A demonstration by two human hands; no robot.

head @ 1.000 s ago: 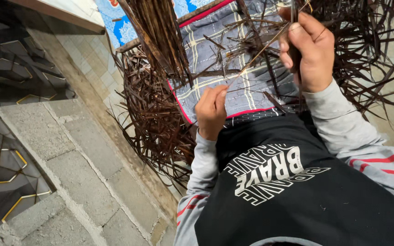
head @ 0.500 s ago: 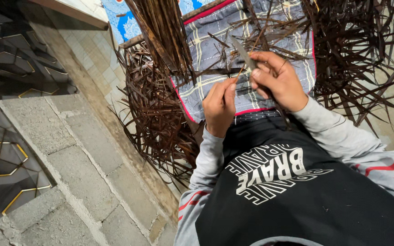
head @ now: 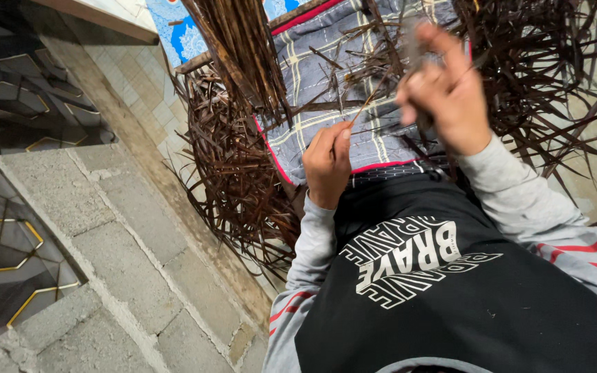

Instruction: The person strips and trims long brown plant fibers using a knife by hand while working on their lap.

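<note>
1. Head view: my left hand (head: 327,162) is pinched shut on a thin brown strip (head: 362,109), over the grey plaid cloth (head: 326,103) on my lap.
2. My right hand (head: 448,93) is raised, blurred, fingers closed around dark strips (head: 414,48); exact grip can't tell.
3. Big pile of dried brown leaf strips (head: 236,173) lies left & right of cloth, concrete blocks (head: 119,242) at my left.

To the left of your hands you see a grey concrete block ledge (head: 126,255); beyond it runs a pale tiled floor (head: 136,103), and a dark hexagon-patterned surface (head: 8,228) lies farther left.
</note>
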